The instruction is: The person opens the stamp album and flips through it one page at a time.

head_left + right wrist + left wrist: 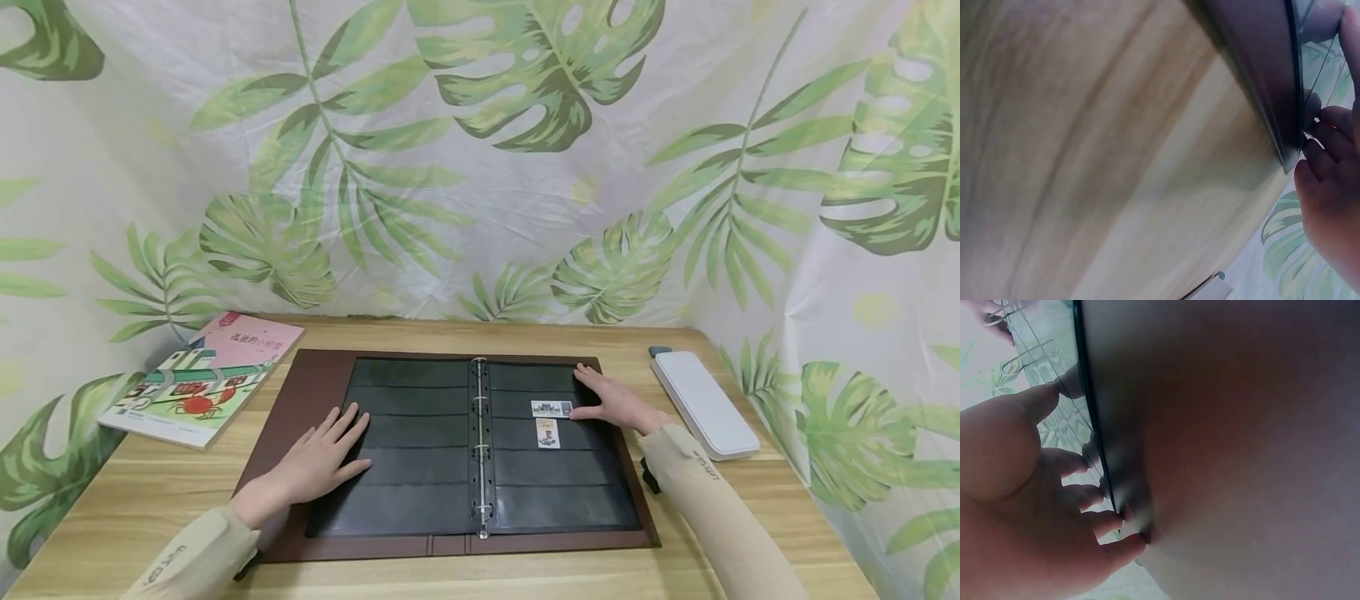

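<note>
A brown ring-binder stamp album (318, 387) lies spread flat on the wooden table, with black pocket pages on both sides of its metal rings (482, 425). My left hand (315, 467) rests on the left page's outer side, fingers spread; in the left wrist view its fingertips (1132, 545) meet the glossy sheet. On the right page's upper outer part lies my right hand (618, 402), with its thumb at the end of a wide stamp (547, 409). Just below that sits a smaller upright stamp (548, 434). The other pockets look plain black.
A picture book (213, 375) with a red crab on its cover lies at the left rear of the table. To the right of the album is a white oblong case (705, 404), with a small grey-blue item (660, 351) behind it. A leaf-patterned curtain (480, 167) surrounds the table.
</note>
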`<state>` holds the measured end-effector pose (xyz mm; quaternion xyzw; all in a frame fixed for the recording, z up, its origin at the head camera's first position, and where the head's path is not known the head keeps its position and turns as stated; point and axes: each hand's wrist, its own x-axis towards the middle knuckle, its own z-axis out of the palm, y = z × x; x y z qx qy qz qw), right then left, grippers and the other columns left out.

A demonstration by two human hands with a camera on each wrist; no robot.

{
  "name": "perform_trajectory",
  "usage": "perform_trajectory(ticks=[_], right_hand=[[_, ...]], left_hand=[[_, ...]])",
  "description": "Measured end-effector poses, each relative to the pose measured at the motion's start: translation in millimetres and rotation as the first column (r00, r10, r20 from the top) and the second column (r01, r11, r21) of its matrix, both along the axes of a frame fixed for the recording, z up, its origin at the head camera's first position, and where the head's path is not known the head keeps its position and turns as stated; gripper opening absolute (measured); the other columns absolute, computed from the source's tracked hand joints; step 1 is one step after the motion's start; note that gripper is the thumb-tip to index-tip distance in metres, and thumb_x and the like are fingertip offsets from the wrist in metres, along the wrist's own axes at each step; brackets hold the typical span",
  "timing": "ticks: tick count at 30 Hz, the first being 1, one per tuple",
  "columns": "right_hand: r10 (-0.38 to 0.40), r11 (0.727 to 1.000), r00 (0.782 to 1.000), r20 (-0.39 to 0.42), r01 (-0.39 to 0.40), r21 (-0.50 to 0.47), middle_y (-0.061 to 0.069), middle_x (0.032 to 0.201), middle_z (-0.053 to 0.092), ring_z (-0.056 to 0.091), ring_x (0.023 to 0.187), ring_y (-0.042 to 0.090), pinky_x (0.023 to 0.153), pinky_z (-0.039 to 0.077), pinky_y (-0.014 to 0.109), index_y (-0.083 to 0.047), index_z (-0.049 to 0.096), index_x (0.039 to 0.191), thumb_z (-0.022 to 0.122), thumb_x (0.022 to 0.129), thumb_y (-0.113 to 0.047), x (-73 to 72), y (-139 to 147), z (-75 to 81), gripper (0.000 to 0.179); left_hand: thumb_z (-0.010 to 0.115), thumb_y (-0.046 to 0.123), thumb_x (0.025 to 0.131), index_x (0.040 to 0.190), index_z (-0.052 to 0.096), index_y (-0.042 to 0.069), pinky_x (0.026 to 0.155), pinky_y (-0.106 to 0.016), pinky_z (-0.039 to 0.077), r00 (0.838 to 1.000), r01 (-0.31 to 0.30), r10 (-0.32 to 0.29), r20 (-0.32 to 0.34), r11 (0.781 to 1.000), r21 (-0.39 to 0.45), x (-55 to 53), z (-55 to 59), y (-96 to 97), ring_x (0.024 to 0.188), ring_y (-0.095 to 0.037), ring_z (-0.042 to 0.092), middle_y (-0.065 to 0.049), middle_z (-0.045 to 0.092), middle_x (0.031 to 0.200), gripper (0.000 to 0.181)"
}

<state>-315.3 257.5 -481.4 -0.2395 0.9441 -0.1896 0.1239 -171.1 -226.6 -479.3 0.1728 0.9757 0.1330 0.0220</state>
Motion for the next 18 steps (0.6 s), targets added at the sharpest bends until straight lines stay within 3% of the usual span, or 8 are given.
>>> perform_trajectory(ticks=[8,18], right_hand=[[0.008,1.0,1.0,-0.02,-0.008,-0.022,0.024,0.162,0.023,0.025,0.15,0.043,0.116,0.03,0.058,0.003,0.03,0.154,0.072,0.089,-0.043,1.6,-0.8,3.2,0.09],[-0.004,1.0,1.0,0.009,0.004,-0.014,0.025,0.165,0.013,0.016,0.152,0.045,0.119,0.024,0.061,0.004,0.022,0.156,0.071,0.089,-0.044,-1.5,0.5,-1.4,0.096]], left_hand=[[0.063,0.039,0.095,0.148,0.045,0.003,0.104,-0.07,0.036,1.0,0.005,-0.005,-0.018,1.0,-0.009,0.4,0.8,-0.3,0.142,-0.052,0.034,-0.027,0.037,0.156,0.067],[0.063,0.04,0.095,0.148,0.045,0.003,0.104,-0.069,0.037,0.999,0.015,-0.016,-0.041,1.0,-0.019,1.6,0.2,-1.6,0.142,-0.05,0.036,-0.026,0.038,0.155,0.067]])
